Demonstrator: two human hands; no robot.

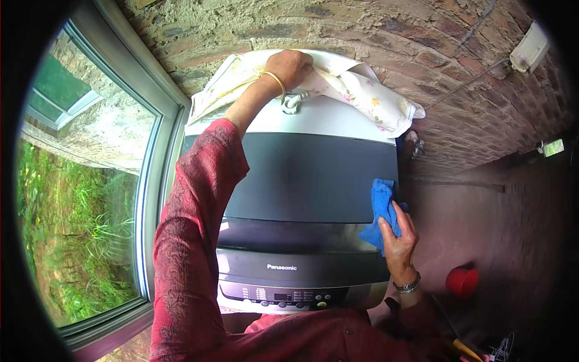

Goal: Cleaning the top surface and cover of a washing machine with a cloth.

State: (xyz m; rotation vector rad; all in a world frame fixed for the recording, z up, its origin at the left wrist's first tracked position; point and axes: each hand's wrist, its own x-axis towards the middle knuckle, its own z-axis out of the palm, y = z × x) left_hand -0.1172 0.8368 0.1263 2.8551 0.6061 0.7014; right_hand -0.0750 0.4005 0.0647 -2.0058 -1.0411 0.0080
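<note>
A top-loading Panasonic washing machine (298, 176) stands before me, its dark lid down and its control panel (289, 296) nearest my body. At the machine's back edge my left hand (289, 68), with a gold bangle on the wrist, grips a bunched white floral cloth cover (371, 99). White hose or tap fittings (293, 103) show just below that hand. My right hand (402, 240), wearing a metal watch, pinches a blue cloth (382, 203) at the right edge of the lid. The cloth lies partly on the lid and partly over its front edge.
A rough brick wall (316, 27) rises behind the machine. On the left is a framed glass window (149, 181) with greenery outside. A tap (417, 145) sits on the wall at right, below a white box (529, 50) with a cable. A red bucket (462, 281) stands on the floor at right.
</note>
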